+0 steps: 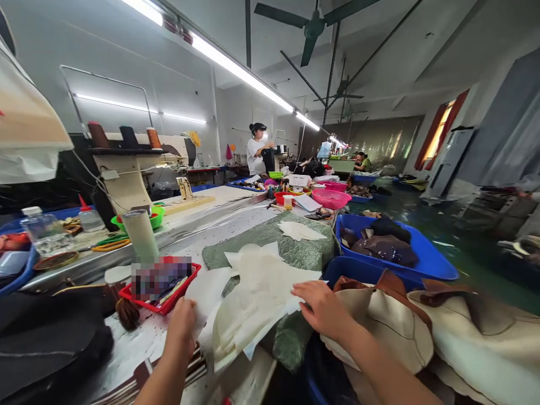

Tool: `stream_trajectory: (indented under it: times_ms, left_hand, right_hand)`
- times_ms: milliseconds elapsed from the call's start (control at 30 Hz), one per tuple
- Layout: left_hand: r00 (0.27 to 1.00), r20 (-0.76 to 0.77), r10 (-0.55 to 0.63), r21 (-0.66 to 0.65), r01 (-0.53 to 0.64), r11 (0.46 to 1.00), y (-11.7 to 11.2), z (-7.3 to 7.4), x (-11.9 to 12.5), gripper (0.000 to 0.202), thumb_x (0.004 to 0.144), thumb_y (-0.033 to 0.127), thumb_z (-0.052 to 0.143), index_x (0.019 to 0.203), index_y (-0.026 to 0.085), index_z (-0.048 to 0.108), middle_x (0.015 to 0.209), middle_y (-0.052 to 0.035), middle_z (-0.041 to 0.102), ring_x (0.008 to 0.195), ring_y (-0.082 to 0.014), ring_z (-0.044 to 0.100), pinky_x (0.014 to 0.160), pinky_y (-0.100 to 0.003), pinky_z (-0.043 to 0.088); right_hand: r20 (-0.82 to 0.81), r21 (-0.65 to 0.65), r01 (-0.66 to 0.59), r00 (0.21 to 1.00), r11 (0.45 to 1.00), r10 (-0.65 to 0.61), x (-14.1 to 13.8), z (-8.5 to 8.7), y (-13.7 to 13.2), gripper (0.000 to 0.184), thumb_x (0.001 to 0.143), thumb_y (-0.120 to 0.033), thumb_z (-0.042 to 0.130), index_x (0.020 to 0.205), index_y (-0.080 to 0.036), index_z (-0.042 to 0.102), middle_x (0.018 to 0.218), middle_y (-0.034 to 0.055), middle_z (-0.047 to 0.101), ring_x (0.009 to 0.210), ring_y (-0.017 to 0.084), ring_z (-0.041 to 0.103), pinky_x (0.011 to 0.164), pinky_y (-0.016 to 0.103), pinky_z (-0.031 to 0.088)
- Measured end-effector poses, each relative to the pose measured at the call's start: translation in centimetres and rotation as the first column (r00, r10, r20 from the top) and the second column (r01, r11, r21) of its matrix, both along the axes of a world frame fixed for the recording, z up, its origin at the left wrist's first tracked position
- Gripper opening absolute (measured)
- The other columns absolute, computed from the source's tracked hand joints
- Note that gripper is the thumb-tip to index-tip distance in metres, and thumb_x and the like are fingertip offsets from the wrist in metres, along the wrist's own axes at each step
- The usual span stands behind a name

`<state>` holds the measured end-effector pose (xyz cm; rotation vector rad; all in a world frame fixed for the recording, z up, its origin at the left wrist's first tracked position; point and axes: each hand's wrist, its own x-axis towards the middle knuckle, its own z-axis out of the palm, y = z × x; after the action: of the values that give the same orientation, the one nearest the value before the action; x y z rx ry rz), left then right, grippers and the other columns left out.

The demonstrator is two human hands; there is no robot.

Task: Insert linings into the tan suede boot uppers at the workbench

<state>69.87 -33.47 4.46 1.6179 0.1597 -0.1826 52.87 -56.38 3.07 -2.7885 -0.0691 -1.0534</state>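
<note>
A stack of thin cream-white sheets [253, 301], uneven in outline, lies in front of me on a dark green stone slab [307, 253]. My left hand [183, 320] is closed at the left side, its curled fingers on the edge of a white sheet [208, 292]. My right hand [323, 309] reaches to the stack's right edge with fingers stretched out, the fingertips touching the sheets. Farther back on the slab rests a smaller piece of cream-white sheet [301, 230].
Left of the stack are a red basket [196, 273], a pale cylinder [141, 236] and a black bag [50, 343]. A sewing machine [126, 174] stands behind. Blue tubs [434, 267] and cream-and-brown leather pieces [388, 320] lie to the right. A person [256, 152] stands farther back.
</note>
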Motion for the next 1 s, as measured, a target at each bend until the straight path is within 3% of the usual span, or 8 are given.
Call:
stream_trajectory:
  times_ms: [133,267,333,400,500,633,800,1000]
  left_hand:
    - [0.995,0.085,-0.057,0.242,0.034,0.970,-0.7,-1.0,2.6,0.042,0.069,0.020,0.043,0.107,0.005,0.048,0.094,-0.0187,0.060,0.087,-0.0302,0.060,0.073,-0.041,0.048]
    - [0.890,0.401,-0.217,0.511,-0.021,0.859,-1.9,-0.8,0.7,0.058,0.073,0.022,0.048,0.126,-0.002,0.039,0.141,-0.0231,0.024,0.134,-0.0285,0.011,0.109,-0.041,0.009]
    - [0.685,0.486,-0.543,0.757,-0.020,0.653,-3.1,-0.4,-1.7,0.053,0.078,0.024,0.045,0.127,0.003,0.042,0.142,-0.0183,0.025,0.134,-0.0273,0.008,0.110,-0.042,0.006]
    - [0.430,0.294,-0.853,0.937,0.048,0.347,-4.7,-0.1,-4.5,0.048,0.081,0.029,0.044,0.126,0.011,0.046,0.139,-0.0142,0.032,0.132,-0.0284,0.019,0.108,-0.046,0.013]
    - [0.267,0.025,-0.964,0.983,0.167,0.071,-6.9,-0.4,-7.8,0.055,0.080,0.041,0.049,0.130,0.020,0.041,0.140,-0.0136,0.031,0.128,-0.0326,0.027,0.103,-0.050,0.024]
    - [0.302,0.018,-0.953,0.988,0.141,0.063,-8.3,-1.7,-9.1,0.066,0.073,0.056,0.053,0.129,0.022,0.042,0.138,-0.0167,0.033,0.127,-0.0395,0.025,0.100,-0.056,0.023]
    - [0.313,-0.015,-0.950,0.989,0.145,0.032,-8.5,-1.8,-8.6,0.067,0.070,0.057,0.058,0.127,0.024,0.045,0.138,-0.0166,0.034,0.127,-0.0401,0.025,0.098,-0.057,0.023]
    - [0.367,-0.029,-0.930,0.989,0.148,0.027,-8.6,-0.8,-9.3,0.066,0.068,0.053,0.061,0.125,0.023,0.048,0.135,-0.0210,0.038,0.126,-0.0390,0.028,0.099,-0.055,0.024]
  right_hand:
    - [-0.323,-0.109,-0.041,0.946,0.993,0.003,0.6,-2.0,0.1,0.021,0.071,-0.014,0.059,0.091,-0.018,0.063,0.097,0.0068,0.066,0.090,0.023,0.058,0.082,0.039,0.043]
    - [-0.368,0.083,0.014,0.930,0.996,0.018,1.3,-3.0,0.5,0.014,0.075,-0.013,0.057,0.085,-0.018,0.064,0.094,0.0065,0.066,0.088,0.022,0.057,0.081,0.036,0.040]
    - [-0.291,0.390,0.046,0.954,0.920,0.075,1.6,-3.1,0.4,0.011,0.072,-0.012,0.057,0.075,-0.019,0.065,0.084,0.0049,0.067,0.083,0.021,0.057,0.080,0.035,0.038]
    - [-0.176,0.635,0.058,0.982,0.770,0.071,2.0,-3.2,0.5,0.008,0.067,-0.013,0.059,0.064,-0.019,0.063,0.073,0.0032,0.066,0.076,0.020,0.056,0.077,0.033,0.038]
    - [-0.074,0.792,0.085,0.996,0.605,-0.043,2.7,-3.4,0.3,0.007,0.065,-0.020,0.058,0.058,-0.018,0.060,0.060,0.0013,0.061,0.063,0.017,0.053,0.065,0.030,0.039]
    - [0.053,0.956,0.021,0.969,0.294,-0.241,3.3,-2.4,-2.7,0.016,0.065,-0.033,0.056,0.060,-0.017,0.055,0.053,-0.0006,0.057,0.050,0.014,0.051,0.051,0.026,0.041]
    - [0.158,0.980,-0.198,0.855,-0.030,-0.495,2.7,2.3,-10.1,0.018,0.063,-0.026,0.063,0.060,-0.018,0.047,0.048,-0.0051,0.053,0.044,0.009,0.051,0.044,0.021,0.043]
    - [0.209,0.902,-0.399,0.737,-0.164,-0.643,1.4,6.6,-13.3,0.010,0.067,-0.014,0.058,0.065,-0.016,0.049,0.051,-0.0060,0.055,0.043,0.008,0.052,0.041,0.019,0.044]
